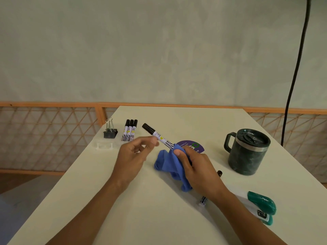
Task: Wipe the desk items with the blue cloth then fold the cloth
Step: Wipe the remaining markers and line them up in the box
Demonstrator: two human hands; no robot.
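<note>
My right hand [193, 167] grips the bunched blue cloth [168, 165], which is wrapped around the lower end of a black-capped white marker [155, 134]. The marker points up and to the left, above the cream desk [141, 200]. My left hand [136, 152] is beside the marker's middle, fingers loosely curled, fingertips at or just off the barrel. Three matching markers [130, 129] lie side by side at the back left. The lower part of the held marker is hidden in the cloth.
Black binder clips [110, 130] and a small clear stand [104, 145] sit at the back left. A purple round coaster [192, 145] lies behind the cloth. A dark green lidded mug [247, 151] stands on the right, a teal tape dispenser [261, 206] at the near right, another marker [203, 200] under my right forearm.
</note>
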